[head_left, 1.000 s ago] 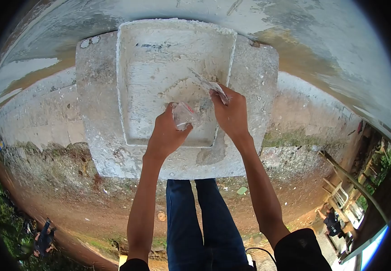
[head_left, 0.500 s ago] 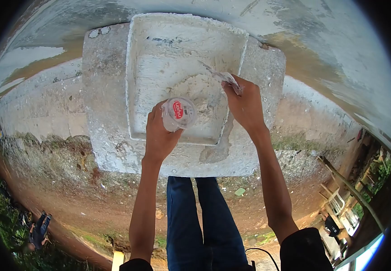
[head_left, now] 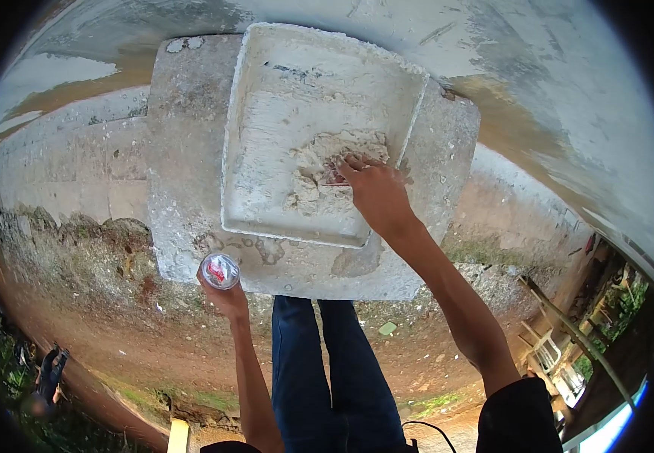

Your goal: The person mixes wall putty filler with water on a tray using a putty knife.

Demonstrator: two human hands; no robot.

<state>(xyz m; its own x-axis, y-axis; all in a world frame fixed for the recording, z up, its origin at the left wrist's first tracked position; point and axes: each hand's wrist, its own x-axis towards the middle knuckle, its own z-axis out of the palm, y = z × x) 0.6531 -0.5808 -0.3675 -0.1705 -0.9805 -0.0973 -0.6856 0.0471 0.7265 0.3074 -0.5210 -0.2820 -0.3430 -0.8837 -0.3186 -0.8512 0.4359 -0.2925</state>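
Note:
My left hand [head_left: 229, 300] is wrapped round a clear plastic cup [head_left: 220, 271] with a red label, beside the lower left edge of a grey slab [head_left: 191, 136]. On that slab lies a shallow white-crusted tray [head_left: 289, 98]. A mound of wet, pale paste [head_left: 315, 155] sits in its lower right part. My right hand [head_left: 376, 189] reaches down into this paste, its fingers closed on a thin scraper [head_left: 334, 174], which is mostly hidden by the hand and the paste.
A stained wall [head_left: 508, 83] rises beyond the slab. Below are mossy concrete and reddish ground [head_left: 432, 332]. A person [head_left: 49, 377] is at the far lower left. Poles [head_left: 583, 340] and a pale chair-like frame [head_left: 557, 359] stand at the lower right.
My left hand has drawn the cup down and left, away from the tray. My right hand has lowered the scraper into the paste, moving down and left. The view has shifted slightly.

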